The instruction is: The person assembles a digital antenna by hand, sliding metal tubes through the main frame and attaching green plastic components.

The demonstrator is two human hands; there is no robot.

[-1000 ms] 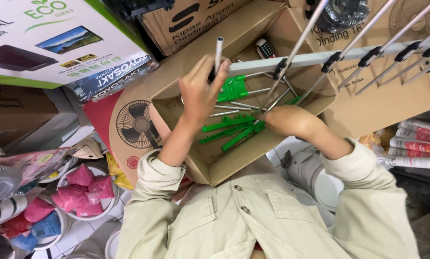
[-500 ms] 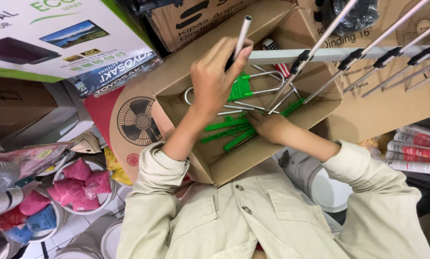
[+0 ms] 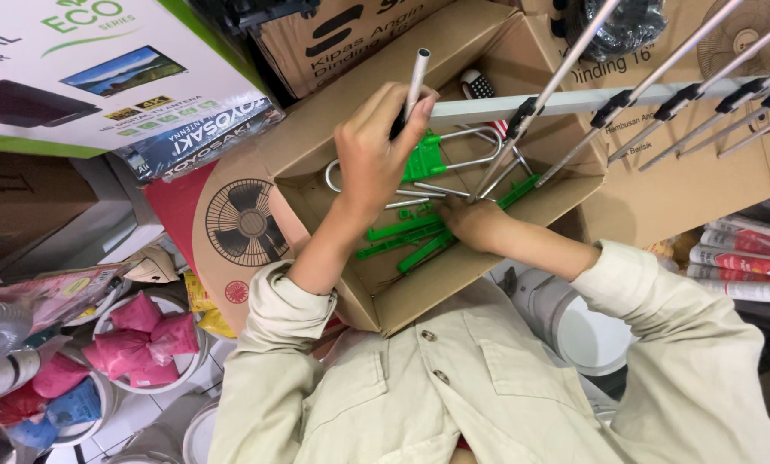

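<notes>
Seen from above, the person's left hand (image 3: 372, 155) is raised, fingers curled tight in a fist-like grip with the knuckles facing the camera and the thumb tucked on the far side. Its bare forearm slopes down to a rolled cream sleeve at the elbow. The right hand (image 3: 473, 223) sits lower, fingers bent and pointing left, palm down, its forearm reaching in from the right in a matching cream sleeve.

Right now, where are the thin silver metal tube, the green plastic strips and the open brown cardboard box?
Thin silver metal tube (image 3: 417, 73), head view, upper shaft.
Green plastic strips (image 3: 400, 230), head view, mid-strip.
Open brown cardboard box (image 3: 479, 271), head view, near wall.
</notes>
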